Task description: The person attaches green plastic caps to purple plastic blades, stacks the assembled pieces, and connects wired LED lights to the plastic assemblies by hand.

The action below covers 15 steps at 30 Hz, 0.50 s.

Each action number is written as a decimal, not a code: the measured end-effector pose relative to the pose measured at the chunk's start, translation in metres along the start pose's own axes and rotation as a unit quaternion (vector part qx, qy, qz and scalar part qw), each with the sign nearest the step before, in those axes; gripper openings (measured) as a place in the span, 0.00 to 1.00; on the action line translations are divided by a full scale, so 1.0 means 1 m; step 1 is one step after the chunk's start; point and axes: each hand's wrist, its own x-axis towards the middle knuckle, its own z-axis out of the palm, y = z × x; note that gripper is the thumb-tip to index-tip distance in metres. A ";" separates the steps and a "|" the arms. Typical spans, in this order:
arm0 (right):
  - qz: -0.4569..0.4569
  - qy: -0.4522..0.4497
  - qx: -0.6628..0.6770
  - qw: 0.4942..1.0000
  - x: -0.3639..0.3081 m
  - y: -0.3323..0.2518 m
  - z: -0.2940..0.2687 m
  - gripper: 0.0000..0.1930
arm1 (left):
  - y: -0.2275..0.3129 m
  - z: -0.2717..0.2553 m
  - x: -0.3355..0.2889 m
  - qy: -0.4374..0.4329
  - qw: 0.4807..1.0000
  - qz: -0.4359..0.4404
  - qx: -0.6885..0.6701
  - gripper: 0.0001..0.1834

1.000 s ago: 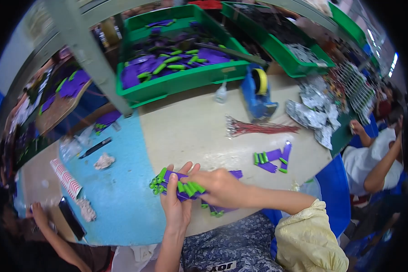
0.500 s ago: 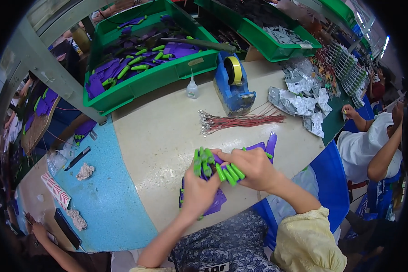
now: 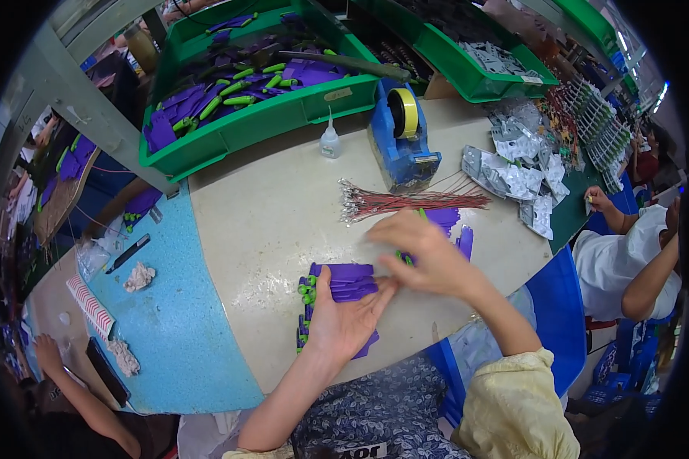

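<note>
Just below the frame's centre, a loosely cupped left hand [image 3: 341, 317] holds purple strips [image 3: 348, 277] lying left-to-right, green ends [image 3: 307, 290] leftward, as the half-curled, blurred right hand [image 3: 430, 254], its hold unclear, hovers upper right.

The right hand [image 3: 422, 249] has come away from the left hand [image 3: 340, 325] and moved up beside the wires [image 3: 413, 201] (slightly blurred). The left hand's strips [image 3: 346, 272] now point rightward, their green ends [image 3: 308, 291] turned left instead of up.

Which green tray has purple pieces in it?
The leftmost green tray, behind the dropper bottle; the next tray rightward shows dark and silvery pieces instead.
</note>
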 end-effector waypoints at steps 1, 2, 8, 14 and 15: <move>0.000 -0.038 0.009 0.999 0.007 -0.010 0.019 0.15 | -0.002 0.003 -0.009 0.009 0.997 -0.016 0.076 0.42; -0.025 -0.037 0.002 0.999 0.008 -0.012 0.035 0.13 | -0.004 0.004 -0.017 0.017 0.987 -0.039 0.153 0.43; -0.061 0.063 -0.065 0.994 0.014 -0.007 0.035 0.11 | 0.042 0.006 -0.068 -0.056 0.382 0.393 0.835 0.16; 0.019 0.082 -0.203 0.976 0.023 0.047 0.015 0.04 | 0.097 0.025 -0.022 -0.135 0.232 0.355 0.895 0.11; 0.027 0.082 -0.208 0.974 0.022 0.049 0.010 0.04 | 0.099 0.025 -0.021 -0.137 0.235 0.340 0.900 0.12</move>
